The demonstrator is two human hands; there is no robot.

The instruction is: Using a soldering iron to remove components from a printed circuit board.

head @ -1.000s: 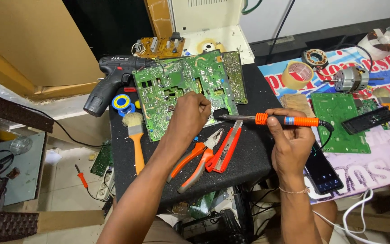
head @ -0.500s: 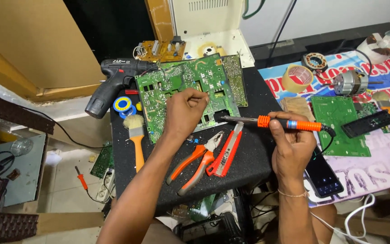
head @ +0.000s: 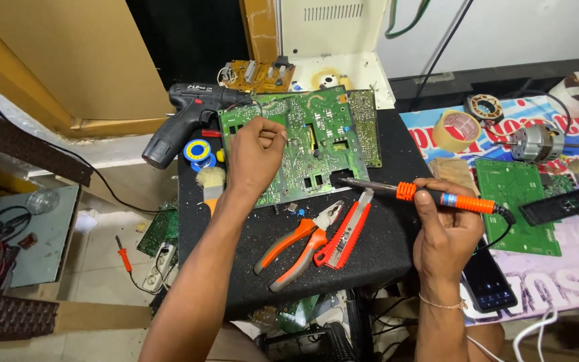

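Note:
A large green circuit board [head: 316, 141] lies on a black foam-topped stand [head: 383, 241]. My left hand [head: 254, 155] rests on the board's left part with fingers curled, pinching something small near its upper left; I cannot tell what. My right hand [head: 445, 231] grips an orange-handled soldering iron [head: 430, 198], held level, its tip pointing left near the board's lower right edge. Orange-handled pliers [head: 299, 245] and a red utility knife [head: 346, 231] lie in front of the board.
A black cordless drill [head: 182, 117], a blue solder reel [head: 199, 153] and a brush [head: 210, 182] sit left of the board. To the right lie a tape roll [head: 457, 129], a second green board [head: 517, 204], a motor [head: 537, 142], a remote [head: 561, 206] and a dark phone [head: 487, 281].
My left hand has slid from the board's lower middle up towards its upper left. The soldering iron has stayed about level with its tip near the board's lower right edge.

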